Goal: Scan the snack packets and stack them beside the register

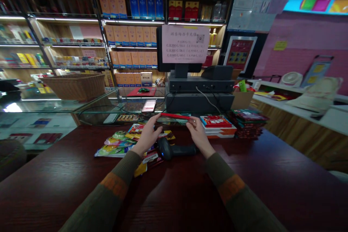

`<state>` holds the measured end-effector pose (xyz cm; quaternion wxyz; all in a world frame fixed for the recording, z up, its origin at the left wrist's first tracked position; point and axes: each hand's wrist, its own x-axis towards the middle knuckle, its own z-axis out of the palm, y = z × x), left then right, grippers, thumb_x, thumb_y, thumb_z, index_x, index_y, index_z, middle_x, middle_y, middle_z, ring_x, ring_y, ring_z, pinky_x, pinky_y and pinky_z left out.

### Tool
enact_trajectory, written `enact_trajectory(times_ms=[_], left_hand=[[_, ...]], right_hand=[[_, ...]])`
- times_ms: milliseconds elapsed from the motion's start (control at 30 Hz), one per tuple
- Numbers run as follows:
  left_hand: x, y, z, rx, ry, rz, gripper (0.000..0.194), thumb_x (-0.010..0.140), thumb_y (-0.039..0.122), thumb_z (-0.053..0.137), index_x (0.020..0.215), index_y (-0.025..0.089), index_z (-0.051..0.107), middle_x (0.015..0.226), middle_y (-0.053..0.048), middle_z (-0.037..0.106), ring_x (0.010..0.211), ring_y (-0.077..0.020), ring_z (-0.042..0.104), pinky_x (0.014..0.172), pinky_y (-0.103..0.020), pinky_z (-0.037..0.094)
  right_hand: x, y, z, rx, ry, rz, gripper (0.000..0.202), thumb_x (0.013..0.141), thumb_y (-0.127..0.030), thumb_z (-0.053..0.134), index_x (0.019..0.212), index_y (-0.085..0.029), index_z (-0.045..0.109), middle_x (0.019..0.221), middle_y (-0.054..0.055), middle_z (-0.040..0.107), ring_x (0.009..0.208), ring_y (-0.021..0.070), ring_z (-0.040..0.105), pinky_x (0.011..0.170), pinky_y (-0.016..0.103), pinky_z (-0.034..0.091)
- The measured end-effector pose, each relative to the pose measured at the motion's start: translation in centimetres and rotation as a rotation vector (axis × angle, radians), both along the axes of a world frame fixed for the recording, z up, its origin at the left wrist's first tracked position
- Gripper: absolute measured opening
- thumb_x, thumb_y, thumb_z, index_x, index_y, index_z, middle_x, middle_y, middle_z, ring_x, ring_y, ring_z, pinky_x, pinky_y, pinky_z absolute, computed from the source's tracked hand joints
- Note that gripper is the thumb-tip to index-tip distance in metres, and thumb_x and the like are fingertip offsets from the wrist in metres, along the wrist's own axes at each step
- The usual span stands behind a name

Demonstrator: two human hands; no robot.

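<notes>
Both hands up front on one thing: thin red item [175, 116], seen near edge-on, spans the gap between left hand [149, 132] and right hand [198, 134]. Grip = fingertips at each end, hands a bit apart; left thumb stands off the item, exact thumb contact on right can't tell. Item looks roughly level; what's printed on it, can't tell. Just below the grip, nearer the body: black handheld scanner [176, 151] lying on dark table [174, 203]. Left of grip, partly under left wrist: loose pile of bright packets [114, 146]. Right of grip, just beside right hand: boxes with red top [216, 121], then stack of dark packets [248, 125]. Beyond grip: phone [149, 106] and register base [199, 101]. For a good hold, judging from here: match height of both ends, light even pressure, since a thin piece would probably buckle if squeezed inward. Tilting its face toward the eyes would help reading. Left wrist should clear the pile or packets could slide; right knuckles should mind the boxes; forearms best stay off the scanner.
</notes>
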<state>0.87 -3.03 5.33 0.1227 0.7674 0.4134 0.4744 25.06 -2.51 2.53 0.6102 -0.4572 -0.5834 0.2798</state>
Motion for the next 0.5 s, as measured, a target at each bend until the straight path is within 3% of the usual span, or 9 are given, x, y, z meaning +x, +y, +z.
enact_trajectory(times_ms=[233, 500], left_hand=[[3.7, 0.2, 1.8, -0.083, 0.057, -0.077, 0.059, 0.086, 0.02, 0.059, 0.144, 0.018, 0.048, 0.14, -0.011, 0.06, 0.129, -0.0237, 0.057, 0.111, -0.044, 0.045], [8.7, 1.6, 2.3, -0.131, 0.112, -0.207, 0.06, 0.082, 0.017, 0.064, 0.14, 0.017, 0.05, 0.139, -0.013, 0.062, 0.129, -0.0246, 0.058, 0.113, -0.044, 0.042]], right_hand=[[4.7, -0.8, 1.3, 0.035, -0.163, -0.177, 0.035, 0.086, -0.042, 0.057, 0.114, -0.022, 0.049, 0.117, 0.014, 0.067, 0.116, 0.0261, 0.064, 0.104, 0.05, 0.046], [10.1, -1.3, 1.9, -0.008, -0.3, -0.294, 0.032, 0.077, -0.022, 0.052, 0.109, -0.022, 0.049, 0.117, 0.013, 0.068, 0.115, 0.0253, 0.065, 0.1, 0.045, 0.048]])
